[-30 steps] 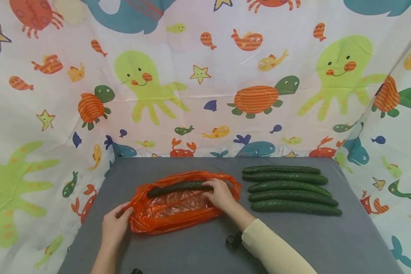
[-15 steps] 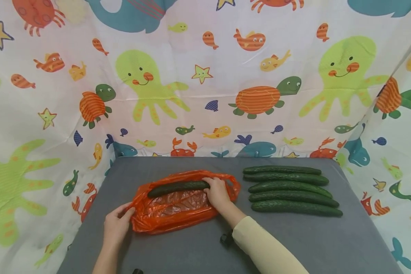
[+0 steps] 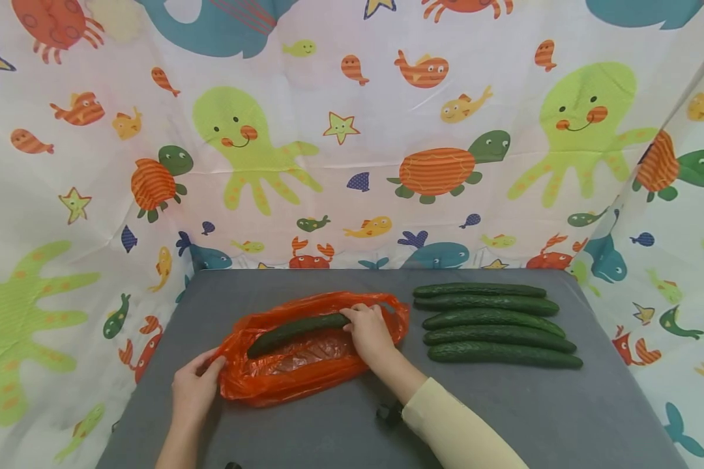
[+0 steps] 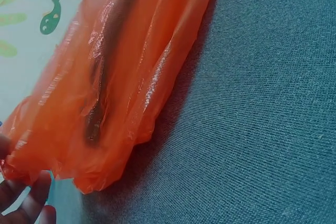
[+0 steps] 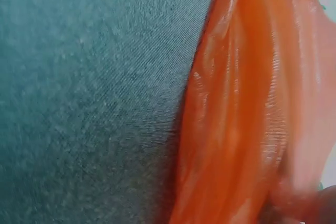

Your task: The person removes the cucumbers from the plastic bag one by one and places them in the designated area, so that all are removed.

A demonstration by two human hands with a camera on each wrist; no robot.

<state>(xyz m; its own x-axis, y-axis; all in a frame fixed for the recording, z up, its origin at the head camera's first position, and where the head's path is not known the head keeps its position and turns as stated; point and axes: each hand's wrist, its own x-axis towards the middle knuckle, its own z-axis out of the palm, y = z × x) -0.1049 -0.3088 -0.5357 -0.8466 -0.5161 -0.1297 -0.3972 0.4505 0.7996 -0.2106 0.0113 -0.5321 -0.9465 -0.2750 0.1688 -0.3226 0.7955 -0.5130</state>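
Note:
An orange plastic bag (image 3: 293, 385) lies on the grey table with its mouth spread upward. My left hand (image 3: 193, 391) pinches the bag's left end between thumb and fingers; the left wrist view shows those fingers (image 4: 35, 195) at the plastic edge. Inside the bag a dark green cucumber (image 3: 293, 332) lies at a slant, left end nearer the front. My right hand (image 3: 368, 335) reaches over the bag's front edge and grips the cucumber's right end, which its fingers hide. In the right wrist view the bag's orange side (image 5: 231, 114) covers most of the grip.
Several more cucumbers (image 3: 498, 335) lie side by side on the table, right of the bag. A patterned sea-animal curtain (image 3: 340, 195) rises behind the grey table (image 3: 504, 417) and along both sides. A small black device (image 3: 389, 413) sits beneath the right wrist.
The cucumber's left end has swung toward the front and lower within the bag. My right hand has shifted slightly left with it. My left hand stays at the bag's left end.

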